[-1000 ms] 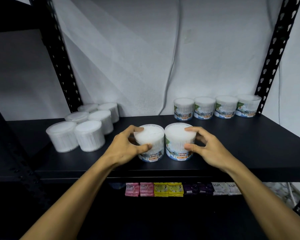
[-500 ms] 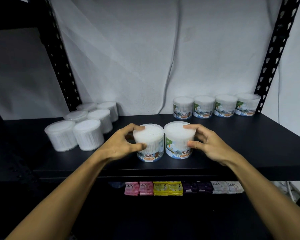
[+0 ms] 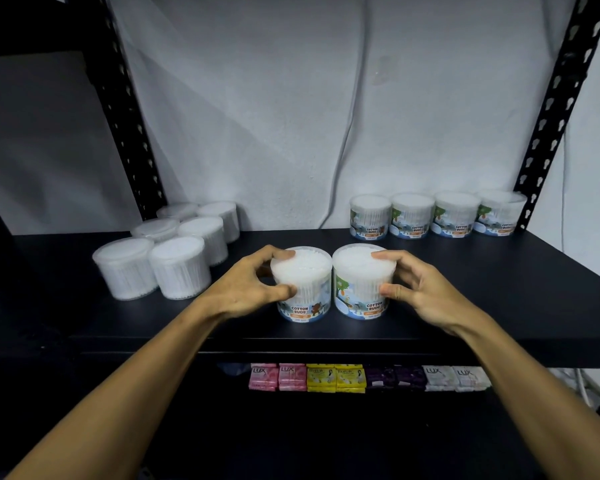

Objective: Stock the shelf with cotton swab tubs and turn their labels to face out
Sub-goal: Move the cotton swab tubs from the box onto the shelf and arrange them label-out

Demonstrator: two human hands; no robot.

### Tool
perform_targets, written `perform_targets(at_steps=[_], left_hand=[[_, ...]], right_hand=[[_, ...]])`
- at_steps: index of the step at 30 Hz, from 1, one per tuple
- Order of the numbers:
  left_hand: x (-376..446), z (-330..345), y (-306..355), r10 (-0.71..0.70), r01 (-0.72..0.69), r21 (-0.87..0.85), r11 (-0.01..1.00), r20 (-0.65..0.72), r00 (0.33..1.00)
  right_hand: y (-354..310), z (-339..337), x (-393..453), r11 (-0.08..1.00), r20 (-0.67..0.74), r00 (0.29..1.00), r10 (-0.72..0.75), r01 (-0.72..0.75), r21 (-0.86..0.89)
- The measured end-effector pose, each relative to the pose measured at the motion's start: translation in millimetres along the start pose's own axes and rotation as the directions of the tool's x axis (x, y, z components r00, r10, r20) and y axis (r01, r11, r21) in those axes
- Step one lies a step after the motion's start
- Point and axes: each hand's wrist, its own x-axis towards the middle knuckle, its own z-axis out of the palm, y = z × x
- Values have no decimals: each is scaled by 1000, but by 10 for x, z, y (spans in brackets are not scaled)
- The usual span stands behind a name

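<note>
The left hand grips the left cotton bud tub near the front of the black shelf, its fingers curled over the far rim of the lid and its thumb pressed against the near side wall above the label. The right hand grips the right cotton bud tub the same way, fingers hooked on the lid's rim, thumb on the side wall. The two tubs stand upright and touch each other, both "COTTON BUDS" labels facing outward. Compared with a second ago, the right tub's label has turned slightly, its text now sitting further to the right, while the left tub's label reads much as before; both hands hold the same grip. Four labelled tubs stand in a row at the back right, labels out. Six tubs showing only plain white sides cluster at the back left. Soap packets line the shelf below.
</note>
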Motion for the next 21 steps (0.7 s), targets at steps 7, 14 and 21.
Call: perform_targets(at_steps=[7, 14, 21], left_hand=[[33, 27, -9, 2, -2, -26, 1000, -2, 1000], [20, 3, -12, 9, -7, -39, 999, 34, 999], [-143, 1, 58, 10, -7, 67, 998, -34, 999]], right_hand=[[19, -3, -29, 1000, -15, 1000, 12, -12, -21], [-4, 0, -37, 1000, 1, 1000, 12, -12, -25], [-44, -69, -107, 991, 81, 994, 74, -64, -118]])
